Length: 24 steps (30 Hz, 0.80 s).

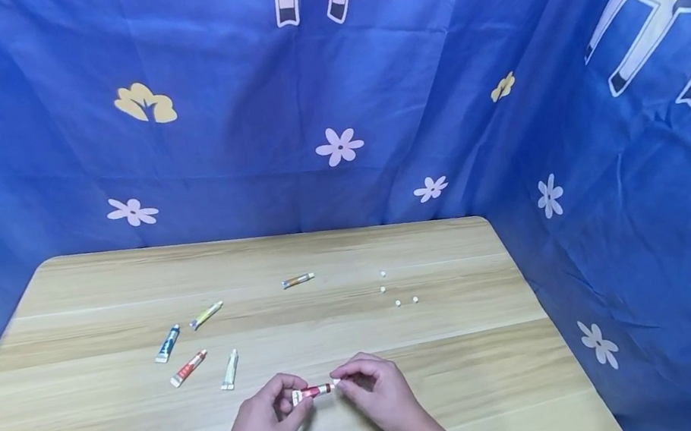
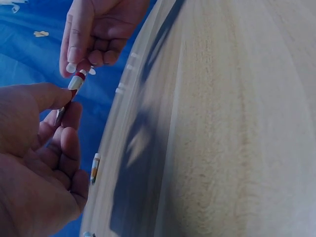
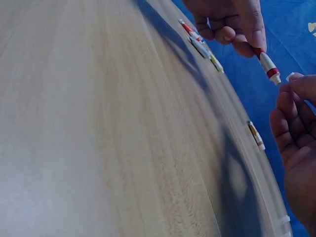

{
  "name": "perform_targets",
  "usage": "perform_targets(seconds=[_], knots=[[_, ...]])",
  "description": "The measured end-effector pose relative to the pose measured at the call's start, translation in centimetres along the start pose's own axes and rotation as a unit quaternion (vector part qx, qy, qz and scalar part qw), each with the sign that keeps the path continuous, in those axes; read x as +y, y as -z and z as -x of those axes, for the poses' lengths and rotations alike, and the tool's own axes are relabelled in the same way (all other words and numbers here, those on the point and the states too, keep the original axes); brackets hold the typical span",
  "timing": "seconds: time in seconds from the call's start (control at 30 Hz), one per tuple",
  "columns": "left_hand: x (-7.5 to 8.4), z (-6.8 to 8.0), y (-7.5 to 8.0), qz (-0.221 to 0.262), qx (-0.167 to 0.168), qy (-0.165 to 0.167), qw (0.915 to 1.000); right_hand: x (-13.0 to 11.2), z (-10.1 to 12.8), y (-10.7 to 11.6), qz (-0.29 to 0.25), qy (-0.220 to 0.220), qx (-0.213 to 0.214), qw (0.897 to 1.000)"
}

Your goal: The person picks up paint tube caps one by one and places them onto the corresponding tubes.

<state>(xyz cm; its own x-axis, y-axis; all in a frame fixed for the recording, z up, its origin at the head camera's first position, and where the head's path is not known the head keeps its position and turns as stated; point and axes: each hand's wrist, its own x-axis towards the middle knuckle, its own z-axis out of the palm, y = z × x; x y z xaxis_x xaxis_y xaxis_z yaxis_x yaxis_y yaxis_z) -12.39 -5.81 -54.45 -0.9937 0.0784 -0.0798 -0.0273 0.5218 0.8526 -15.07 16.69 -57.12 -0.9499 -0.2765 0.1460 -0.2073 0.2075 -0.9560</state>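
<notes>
Red-and-white paint tube (image 1: 313, 391): held level just above the near edge of the counter (image 1: 353, 337). Left hand (image 1: 264, 424) fingers pinch its flat end; right hand (image 1: 377, 393) fingers pinch a small white cap (image 3: 290, 76) just off its nozzle. Five tubes and four loose caps (image 1: 398, 291) lie beyond.

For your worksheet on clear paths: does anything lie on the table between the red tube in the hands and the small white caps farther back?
Nothing visible does. The red tube is held over bare table, and the wood between it and the white caps looks clear.
</notes>
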Motion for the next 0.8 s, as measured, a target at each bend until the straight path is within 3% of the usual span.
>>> perform_targets(seconds=[0.43,0.8], knots=[[0.31,0.05,0.05,0.006,0.004,0.001,1.0000,0.42,0.05,-0.06,0.032,-0.018,-0.007,0.999],[0.45,0.07,0.02,0.018,-0.007,0.023,0.9996,0.39,0.11,-0.14,0.003,-0.052,-0.006,0.999]])
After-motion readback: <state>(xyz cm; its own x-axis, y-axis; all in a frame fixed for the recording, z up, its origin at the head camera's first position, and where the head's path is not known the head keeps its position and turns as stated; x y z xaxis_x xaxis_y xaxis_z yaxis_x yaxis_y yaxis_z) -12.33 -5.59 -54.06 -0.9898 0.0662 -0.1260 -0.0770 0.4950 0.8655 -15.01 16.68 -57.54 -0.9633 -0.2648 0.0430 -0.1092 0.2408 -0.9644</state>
